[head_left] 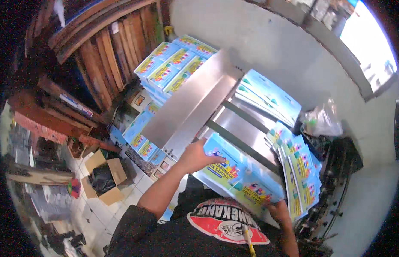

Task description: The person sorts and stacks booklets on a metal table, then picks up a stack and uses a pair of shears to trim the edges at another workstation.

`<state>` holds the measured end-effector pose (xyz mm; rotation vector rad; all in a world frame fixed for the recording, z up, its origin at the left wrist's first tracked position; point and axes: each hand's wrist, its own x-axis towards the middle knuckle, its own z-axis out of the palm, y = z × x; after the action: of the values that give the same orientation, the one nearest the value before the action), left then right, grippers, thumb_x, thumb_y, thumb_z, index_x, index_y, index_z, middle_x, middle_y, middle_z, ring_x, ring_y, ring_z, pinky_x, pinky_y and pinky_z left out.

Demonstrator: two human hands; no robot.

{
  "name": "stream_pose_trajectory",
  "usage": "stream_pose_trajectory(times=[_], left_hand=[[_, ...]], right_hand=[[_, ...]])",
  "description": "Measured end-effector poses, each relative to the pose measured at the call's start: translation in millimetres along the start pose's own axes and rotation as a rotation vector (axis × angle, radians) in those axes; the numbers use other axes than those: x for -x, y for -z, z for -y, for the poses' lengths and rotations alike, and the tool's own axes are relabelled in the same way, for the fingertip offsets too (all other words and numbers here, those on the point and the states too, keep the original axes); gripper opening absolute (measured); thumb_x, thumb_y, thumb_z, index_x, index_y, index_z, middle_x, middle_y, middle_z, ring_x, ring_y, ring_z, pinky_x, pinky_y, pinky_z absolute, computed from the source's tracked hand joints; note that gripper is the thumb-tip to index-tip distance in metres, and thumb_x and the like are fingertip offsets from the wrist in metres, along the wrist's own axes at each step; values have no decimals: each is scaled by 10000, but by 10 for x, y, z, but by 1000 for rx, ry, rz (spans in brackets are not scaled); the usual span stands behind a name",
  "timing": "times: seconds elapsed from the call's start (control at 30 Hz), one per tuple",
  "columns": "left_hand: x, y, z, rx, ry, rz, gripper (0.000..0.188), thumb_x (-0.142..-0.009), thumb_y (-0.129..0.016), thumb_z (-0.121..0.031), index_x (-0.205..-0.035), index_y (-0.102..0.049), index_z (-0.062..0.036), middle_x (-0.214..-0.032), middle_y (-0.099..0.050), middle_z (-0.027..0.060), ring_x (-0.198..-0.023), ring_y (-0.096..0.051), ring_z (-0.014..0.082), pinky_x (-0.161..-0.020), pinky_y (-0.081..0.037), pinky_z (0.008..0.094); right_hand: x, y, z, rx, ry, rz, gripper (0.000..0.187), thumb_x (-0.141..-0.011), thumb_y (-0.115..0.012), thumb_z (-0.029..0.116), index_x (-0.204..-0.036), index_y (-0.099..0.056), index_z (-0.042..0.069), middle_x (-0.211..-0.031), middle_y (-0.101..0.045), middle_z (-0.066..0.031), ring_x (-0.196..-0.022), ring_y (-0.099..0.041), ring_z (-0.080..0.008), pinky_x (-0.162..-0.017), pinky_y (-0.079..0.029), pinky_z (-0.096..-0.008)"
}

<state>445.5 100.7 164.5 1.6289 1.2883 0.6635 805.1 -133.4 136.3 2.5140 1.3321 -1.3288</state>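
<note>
Both hands grip a blue-and-green printed piece at the near edge of a metal work surface

The left hand grasps the far left end of the printed piece, its thumb laid across the upper face. The right hand holds the near right corner; its fingers are partly hidden, so their exact hold is hard to make out. The piece lies slantwise in front of the person's black shirt, showing two cover designs side by side. Whether it is one sheet or several together, I cannot tell.

Beyond it, two dark green bands cross the shiny metal. Just right of the piece stands a fanned pile of booklets with the same colouring, and at the far end of the surface lies another stack of pale blue printed sheets. Left of the surface, a broad metal panel slants toward the wall.

Behind that panel, more booklets are piled in neat blocks, beside brown wooden planks. A clear plastic bag sits by the wall at right. On the white tiled floor at left, an open cardboard box holds something black.
</note>
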Motion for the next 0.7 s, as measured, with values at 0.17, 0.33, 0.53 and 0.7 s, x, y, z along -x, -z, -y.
stream_pose_trajectory(times=[0.17, 0.33, 0.53, 0.7], left_hand=[[-444, -79, 429, -316, 84, 252, 782, -630, -729, -738, -1033, -695, -68, -958, -712, 183, -919, -688, 366, -810, -539, 452], [-333, -36, 584, -519, 50, 282, 417, -735, -714, -386, -885, -681, 2, -867, -698, 196, -813, -702, 351, -700, -550, 468], [-322, -257, 702, -419, -104, 122, 330, -667, -713, -249, -864, -655, 9, -807, -693, 199, -751, -702, 342, -672, -543, 459], [-257, -115, 682, -263, -36, 39, 523, -673, -767, -438, -885, -638, 22, -801, -676, 196, -763, -684, 369, -730, -528, 478]], right_hand=[[-28, 866, 2003, 305, 614, -315, 763, -745, -801, 275, -1369, -469, -11, -1354, -525, -251, -1249, -528, -378, -1042, -436, -422], [-1394, -379, 3079, 731, 1235, -2, 897, -870, -593, 563, -1490, -283, -5, -1550, -264, -247, -1443, -236, -414, -1157, -250, -512], [-1706, -436, 2764, 450, 1254, -17, 1122, -791, -488, 798, -1489, -244, -46, -1538, -262, -277, -1432, -238, -446, -1162, -202, -537], [-1437, -353, 2430, 325, 901, -145, 1036, -843, -531, 713, -1486, -239, -45, -1473, -331, -320, -1369, -320, -467, -1132, -248, -548]])
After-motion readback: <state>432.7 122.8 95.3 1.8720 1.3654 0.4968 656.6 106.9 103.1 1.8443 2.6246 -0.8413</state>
